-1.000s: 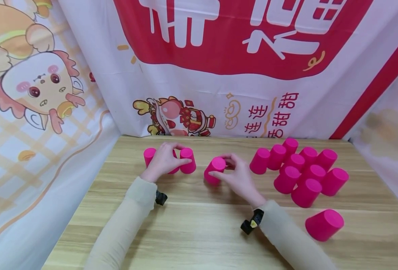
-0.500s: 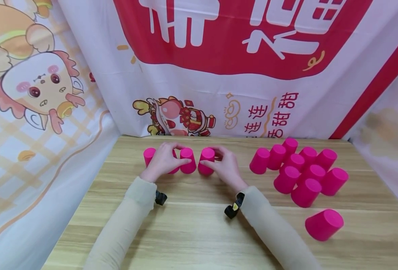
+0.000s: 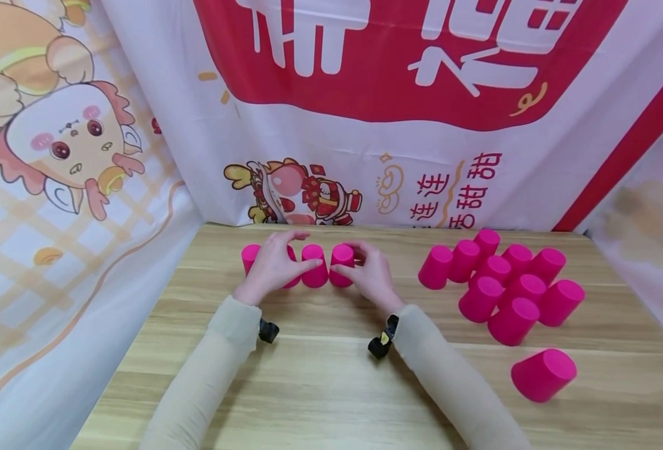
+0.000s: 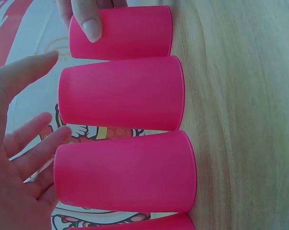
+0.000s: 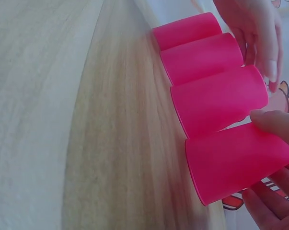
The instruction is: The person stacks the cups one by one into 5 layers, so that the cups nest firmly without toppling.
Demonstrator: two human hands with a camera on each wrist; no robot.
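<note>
Several pink cups stand upside down in a row on the table. My right hand (image 3: 373, 275) grips the cup at the row's right end (image 3: 341, 265), its thumb across the front and fingers behind. That cup stands close beside its neighbour (image 3: 314, 269); their rims seem to touch in the left wrist view. Over the left part of the row is my left hand (image 3: 275, 262), partly hiding the cups there. In the left wrist view, its thumb (image 4: 31, 69) is spread away from its other fingers, clear of the nearest cups (image 4: 122, 172), and its fingers lie loosely behind them.
A cluster of several more upside-down pink cups (image 3: 513, 322) stands on the right of the wooden table (image 3: 320, 387). One cup (image 3: 543, 375) stands apart, nearer the front right. Printed cloth (image 3: 388, 112) hangs along the back and sides.
My right hand has brought its cup left and back, up beside the row's end. The left hand has stayed over the row, its index finger slightly more raised.
</note>
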